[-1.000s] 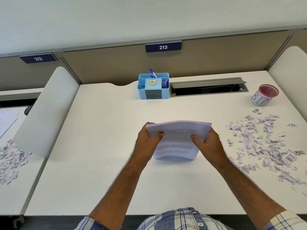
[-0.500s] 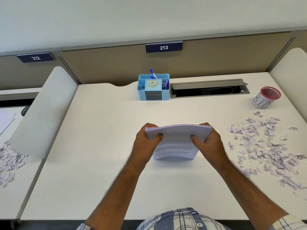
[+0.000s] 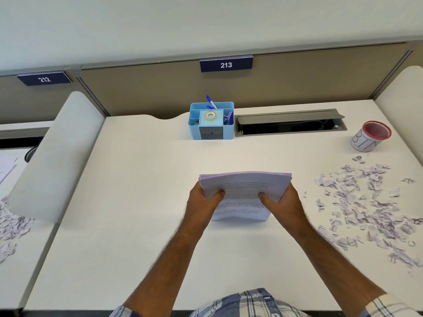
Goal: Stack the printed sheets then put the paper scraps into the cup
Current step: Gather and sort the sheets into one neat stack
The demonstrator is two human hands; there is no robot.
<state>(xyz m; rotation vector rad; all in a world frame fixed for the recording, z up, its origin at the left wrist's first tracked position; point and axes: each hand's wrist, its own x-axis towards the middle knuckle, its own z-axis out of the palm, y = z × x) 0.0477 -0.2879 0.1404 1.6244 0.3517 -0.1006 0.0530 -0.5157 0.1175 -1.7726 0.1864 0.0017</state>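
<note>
A stack of printed sheets stands on its lower edge at the middle of the white desk, bowed and tilted toward me. My left hand grips its left side, thumb on the printed face. My right hand grips its right side the same way. Many torn paper scraps lie scattered over the right part of the desk. A white cup with a red rim and black markings stands at the back right, beyond the scraps, leaning slightly.
A light-blue desk organiser with pens and a tape roll stands at the back centre. Beside it is an open grey cable hatch. White side dividers flank the desk. More scraps lie on the neighbouring desk at left.
The stack has tipped a little more upright between my hands, its top edge now more squared. Both hands keep their grip in nearly the same place.
</note>
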